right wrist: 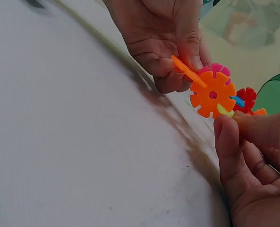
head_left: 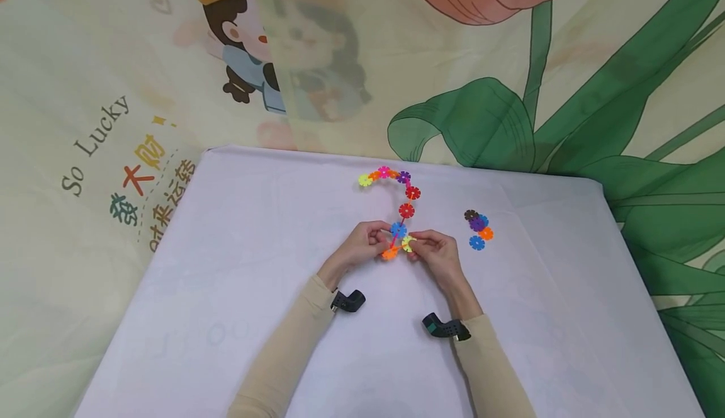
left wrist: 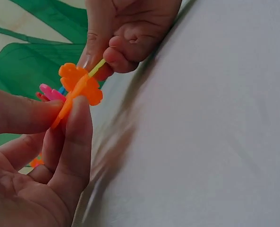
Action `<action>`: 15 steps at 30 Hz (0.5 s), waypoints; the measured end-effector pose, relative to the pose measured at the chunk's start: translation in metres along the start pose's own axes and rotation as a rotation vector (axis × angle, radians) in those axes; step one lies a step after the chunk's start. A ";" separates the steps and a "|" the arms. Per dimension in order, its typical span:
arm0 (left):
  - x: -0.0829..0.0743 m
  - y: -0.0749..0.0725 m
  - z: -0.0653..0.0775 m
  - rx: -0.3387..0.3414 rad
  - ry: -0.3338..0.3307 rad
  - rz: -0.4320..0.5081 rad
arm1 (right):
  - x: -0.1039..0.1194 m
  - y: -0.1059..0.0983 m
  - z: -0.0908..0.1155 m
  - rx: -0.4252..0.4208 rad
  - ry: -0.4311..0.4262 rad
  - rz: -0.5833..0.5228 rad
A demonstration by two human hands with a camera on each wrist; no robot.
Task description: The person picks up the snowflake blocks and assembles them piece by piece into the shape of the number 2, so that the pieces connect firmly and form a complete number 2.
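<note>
A curved chain of slotted plastic snowflake discs, in red point(head_left: 406, 210), blue point(head_left: 399, 230), purple, pink, orange and yellow-green, arcs away from the two hands. My left hand point(head_left: 359, 243) pinches an orange snowflake disc point(right wrist: 184, 69) between thumb and fingertips at the near end. A second orange disc point(right wrist: 213, 97) is slotted crosswise into that one. Between thumb and forefinger, my right hand point(head_left: 438, 255) pinches a yellow-green disc point(head_left: 407, 243), whose edge meets the second orange disc. The right fingers cover much of the yellow-green disc in the right wrist view.
Right of the hands, several loose discs lie in a small group, among them a brown one point(head_left: 471, 214), an orange one point(head_left: 486, 233) and a blue one point(head_left: 477, 243). A white cloth point(head_left: 226, 317) covers the table. Behind it hangs a printed curtain point(head_left: 340, 135).
</note>
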State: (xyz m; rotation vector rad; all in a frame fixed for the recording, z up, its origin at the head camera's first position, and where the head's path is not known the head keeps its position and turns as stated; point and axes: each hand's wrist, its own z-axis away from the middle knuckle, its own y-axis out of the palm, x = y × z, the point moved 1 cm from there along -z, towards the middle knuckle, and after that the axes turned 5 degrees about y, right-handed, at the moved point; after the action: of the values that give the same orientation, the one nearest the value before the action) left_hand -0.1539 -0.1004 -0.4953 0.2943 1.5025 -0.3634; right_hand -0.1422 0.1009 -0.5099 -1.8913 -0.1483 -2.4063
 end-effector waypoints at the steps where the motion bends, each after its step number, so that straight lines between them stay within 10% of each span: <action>1: -0.001 -0.001 0.001 -0.005 -0.001 -0.003 | 0.002 0.000 0.000 0.004 0.009 0.006; 5: -0.004 -0.004 0.002 -0.011 -0.001 -0.007 | 0.016 -0.010 -0.003 -0.052 -0.015 0.167; 9: -0.007 -0.005 0.001 -0.002 0.010 0.000 | 0.035 -0.044 -0.010 -0.369 -0.149 0.604; 15: -0.012 -0.005 0.002 -0.009 0.018 -0.020 | 0.037 -0.083 -0.013 -0.551 -0.064 0.924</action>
State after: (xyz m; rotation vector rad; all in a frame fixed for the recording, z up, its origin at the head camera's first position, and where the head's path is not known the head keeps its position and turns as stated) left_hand -0.1543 -0.1052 -0.4830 0.2762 1.5256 -0.3699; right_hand -0.1730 0.1818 -0.4794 -1.6211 1.2049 -1.8040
